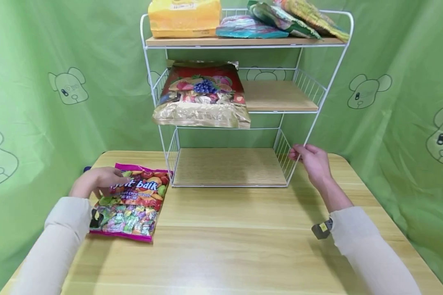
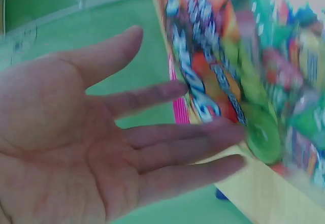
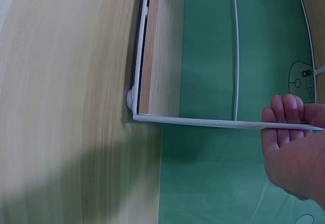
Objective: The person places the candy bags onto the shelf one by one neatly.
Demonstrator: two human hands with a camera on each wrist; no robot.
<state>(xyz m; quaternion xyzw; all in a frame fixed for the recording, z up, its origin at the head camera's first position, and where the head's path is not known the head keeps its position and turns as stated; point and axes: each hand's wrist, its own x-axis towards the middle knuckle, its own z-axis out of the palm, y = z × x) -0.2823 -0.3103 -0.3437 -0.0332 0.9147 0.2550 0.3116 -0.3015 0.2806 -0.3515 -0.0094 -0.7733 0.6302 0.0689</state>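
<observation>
My left hand (image 1: 102, 180) is over a candy bag (image 1: 138, 205) with pink edges, which lies on the table left of the shelf rack. In the left wrist view, the fingers of this hand (image 2: 117, 142) are extended and spread, partly in front of the blurred bag (image 2: 269, 82); contact cannot be made out. My right hand (image 1: 311, 162) is at the front right post of the white wire rack (image 1: 315, 119). The right wrist view has the fingers of that hand (image 3: 292, 137) curled round the white post (image 3: 203, 122).
A red and gold candy bag (image 1: 204, 92) lies on the middle shelf, overhanging its front edge. The top shelf (image 1: 243, 41) carries a yellow package (image 1: 184, 20) and several colourful bags. Below is the bottom shelf board (image 1: 225, 168). A green curtain (image 1: 402, 53) surrounds the wooden table (image 1: 225, 246).
</observation>
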